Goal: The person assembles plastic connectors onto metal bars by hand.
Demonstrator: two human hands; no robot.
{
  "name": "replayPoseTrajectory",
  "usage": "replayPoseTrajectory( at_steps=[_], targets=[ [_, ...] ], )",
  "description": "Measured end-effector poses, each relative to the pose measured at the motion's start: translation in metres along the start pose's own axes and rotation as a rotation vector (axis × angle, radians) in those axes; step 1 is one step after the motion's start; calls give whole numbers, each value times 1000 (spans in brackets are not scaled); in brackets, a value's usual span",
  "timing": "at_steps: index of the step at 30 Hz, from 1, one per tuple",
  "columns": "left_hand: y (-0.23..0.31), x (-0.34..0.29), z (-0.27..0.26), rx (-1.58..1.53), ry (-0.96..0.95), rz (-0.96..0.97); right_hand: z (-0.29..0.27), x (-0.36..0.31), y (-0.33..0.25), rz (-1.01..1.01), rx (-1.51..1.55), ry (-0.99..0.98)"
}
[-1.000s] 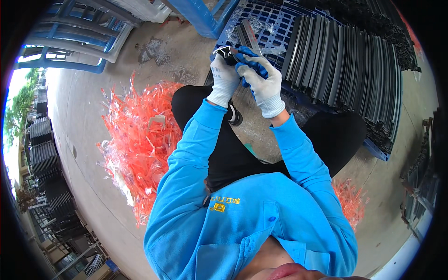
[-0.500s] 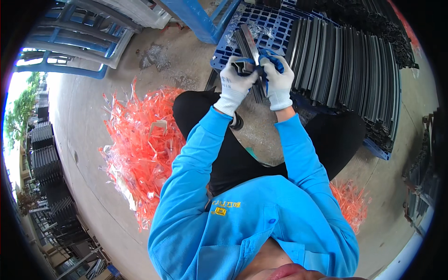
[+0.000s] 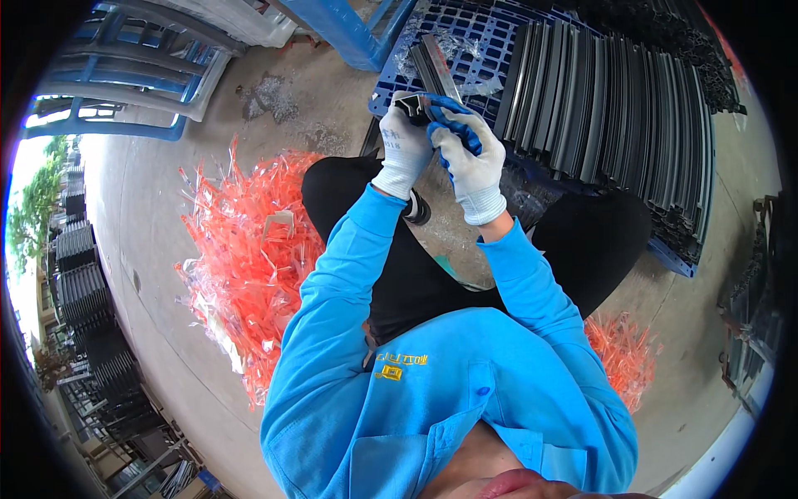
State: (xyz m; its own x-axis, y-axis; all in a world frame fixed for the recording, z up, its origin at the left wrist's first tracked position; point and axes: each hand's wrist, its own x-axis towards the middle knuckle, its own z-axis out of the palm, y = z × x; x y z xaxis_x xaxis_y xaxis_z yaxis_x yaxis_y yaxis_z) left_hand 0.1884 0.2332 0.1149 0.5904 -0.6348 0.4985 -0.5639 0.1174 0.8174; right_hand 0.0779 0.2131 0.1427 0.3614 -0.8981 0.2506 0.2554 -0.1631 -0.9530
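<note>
Slippage is my worry: my left hand (image 3: 401, 137) is closed round a dark channel-shaped profile (image 3: 410, 106), its open end facing me, and a loose grip could let it twist or drop. My right hand (image 3: 472, 156) curls close beside it; whether those fingers pinch it, I cannot tell. Swinging it carelessly could scrape the loose strips (image 3: 427, 71) on the blue pallet (image 3: 380, 99) just beyond.

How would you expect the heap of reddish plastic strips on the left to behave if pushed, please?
The heap would probably shift easily, since its strips lie loose and tangled. It is likely light for its bulk, as they look thin and partly see-through.
</note>
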Motion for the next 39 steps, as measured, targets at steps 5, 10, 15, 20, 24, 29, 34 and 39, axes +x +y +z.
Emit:
replayPoseTrajectory(
  at_steps=[5,10,15,20,24,29,34,39],
  targets=[
    [16,-6,3,20,-76,10,-8,24,23,4,-228,125],
    [18,-2,-4,-81,-147,-80,-41,38,13,248,121,182],
    [3,-5,-3,-55,-155,-3,-30,31,-24,424,265,-137],
    [10,-1,0,-124,-253,6,-30,27,-4,304,202,-218],
    [9,-1,-4,-150,-362,-42,-28,19,4,316,386,-139],
    [6,-3,-9,-207,-479,-105,-42,22,24,405,605,-82],
    [-6,5,-10,-278,-496,-117,-59,42,2,551,556,-163],
    [4,-3,-7,-312,-480,-121,-49,30,-29,536,235,-303]
  ],
)
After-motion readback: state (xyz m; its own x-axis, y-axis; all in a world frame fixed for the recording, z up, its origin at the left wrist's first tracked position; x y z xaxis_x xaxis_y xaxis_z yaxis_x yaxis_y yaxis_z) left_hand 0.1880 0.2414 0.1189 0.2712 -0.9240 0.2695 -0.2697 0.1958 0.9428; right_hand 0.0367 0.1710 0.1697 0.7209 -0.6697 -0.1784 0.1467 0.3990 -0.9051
